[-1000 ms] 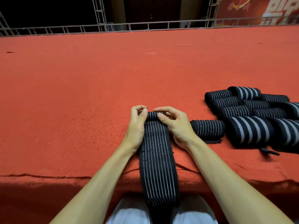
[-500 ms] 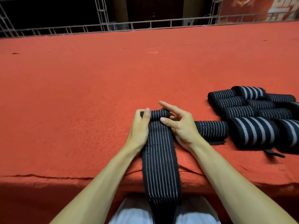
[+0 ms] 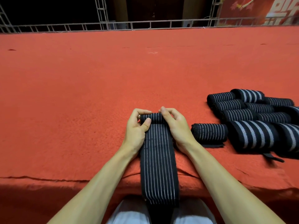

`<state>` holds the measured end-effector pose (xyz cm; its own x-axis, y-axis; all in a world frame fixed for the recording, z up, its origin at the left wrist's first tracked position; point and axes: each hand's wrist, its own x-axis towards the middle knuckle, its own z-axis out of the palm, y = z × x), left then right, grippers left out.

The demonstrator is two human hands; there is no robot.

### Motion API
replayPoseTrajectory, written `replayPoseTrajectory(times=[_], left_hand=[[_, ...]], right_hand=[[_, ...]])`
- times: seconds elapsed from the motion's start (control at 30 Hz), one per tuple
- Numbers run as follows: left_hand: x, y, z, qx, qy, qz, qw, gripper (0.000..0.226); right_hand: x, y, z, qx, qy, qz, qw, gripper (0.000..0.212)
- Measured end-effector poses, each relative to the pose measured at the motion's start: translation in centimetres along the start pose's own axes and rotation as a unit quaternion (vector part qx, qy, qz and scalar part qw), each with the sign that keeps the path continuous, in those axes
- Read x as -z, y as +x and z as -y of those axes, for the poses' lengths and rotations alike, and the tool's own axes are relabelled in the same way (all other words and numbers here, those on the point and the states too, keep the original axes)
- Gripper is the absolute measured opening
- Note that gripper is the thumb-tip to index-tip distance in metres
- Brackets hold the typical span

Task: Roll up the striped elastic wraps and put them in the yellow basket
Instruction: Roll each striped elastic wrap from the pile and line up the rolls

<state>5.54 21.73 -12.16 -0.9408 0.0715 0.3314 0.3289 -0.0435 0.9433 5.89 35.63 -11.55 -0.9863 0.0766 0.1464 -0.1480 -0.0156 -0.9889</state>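
A black elastic wrap with thin white stripes (image 3: 159, 162) lies flat on the red carpeted surface and hangs over its near edge into my lap. Its far end is rolled into a small coil (image 3: 152, 118). My left hand (image 3: 137, 128) grips the coil's left end, thumb on top of the strip. My right hand (image 3: 175, 125) grips the right end, fingers curled over the roll. No yellow basket is in view.
One rolled wrap (image 3: 209, 132) lies just right of my right hand. Several more rolled striped wraps (image 3: 252, 113) are piled at the right edge. The red carpet (image 3: 80, 102) stretches far ahead to a metal truss rail (image 3: 145, 24).
The right hand's fingers, which were lifted and spread half a second ago, have curled back onto the coil. The coil has grown slightly thicker and sits a little nearer.
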Motion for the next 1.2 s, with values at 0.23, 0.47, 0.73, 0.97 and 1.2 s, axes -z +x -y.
replayPoseTrajectory(times=[0.23, 0.47, 0.73, 0.97, 1.2], left_hand=[[-0.1, -0.1, -0.2, 0.008, -0.028, 0.027, 0.999, 0.022], [-0.7, 0.3, 0.3, 0.028, 0.012, 0.005, 1.0, 0.038], [-0.5, 0.4, 0.3, 0.029, 0.012, 0.011, 0.999, 0.033], [-0.3, 0.1, -0.2, -0.015, -0.024, 0.036, 0.999, 0.01], [-0.2, -0.3, -0.3, -0.003, -0.079, 0.013, 0.997, 0.018]], right_hand=[[0.4, -0.1, -0.4, -0.013, 0.075, 0.044, 0.996, 0.012], [1.0, -0.1, -0.8, 0.037, 0.095, 0.068, 0.992, 0.023], [1.2, 0.1, -0.9, 0.066, 0.134, 0.081, 0.985, 0.033], [1.3, 0.0, -0.7, 0.042, 0.132, 0.065, 0.988, 0.031], [0.3, 0.1, -0.7, 0.001, 0.077, 0.047, 0.996, 0.05]])
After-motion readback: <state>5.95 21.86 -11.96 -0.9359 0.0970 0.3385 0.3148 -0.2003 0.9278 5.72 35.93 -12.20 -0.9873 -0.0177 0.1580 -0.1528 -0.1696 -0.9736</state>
